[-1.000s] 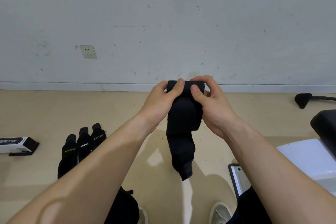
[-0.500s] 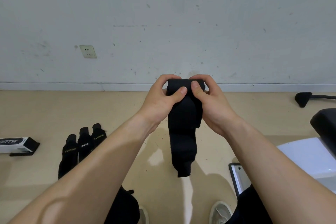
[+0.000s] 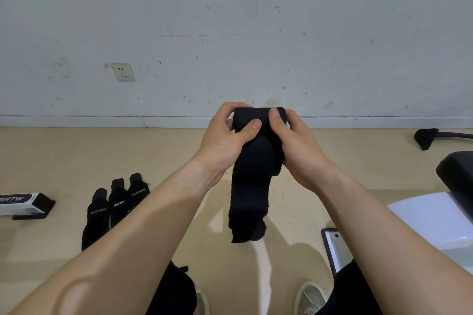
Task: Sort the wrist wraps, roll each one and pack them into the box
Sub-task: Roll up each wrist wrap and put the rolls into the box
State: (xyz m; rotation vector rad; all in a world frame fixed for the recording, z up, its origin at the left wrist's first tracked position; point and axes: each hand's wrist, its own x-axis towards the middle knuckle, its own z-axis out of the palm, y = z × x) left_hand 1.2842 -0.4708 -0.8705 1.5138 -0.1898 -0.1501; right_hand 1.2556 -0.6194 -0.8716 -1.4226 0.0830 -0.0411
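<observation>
Shorter tail hangs off the wrist wrap (image 3: 252, 161) now, roll thicker. My left hand (image 3: 225, 140) and right hand (image 3: 297, 151) both grip it, held above the beige floor (image 3: 64, 156). Left of it lie three wraps (image 3: 115, 207), with the box (image 3: 23, 203) further left. Behind it are the scuffed white wall (image 3: 256, 20) and the socket (image 3: 122, 72).
</observation>
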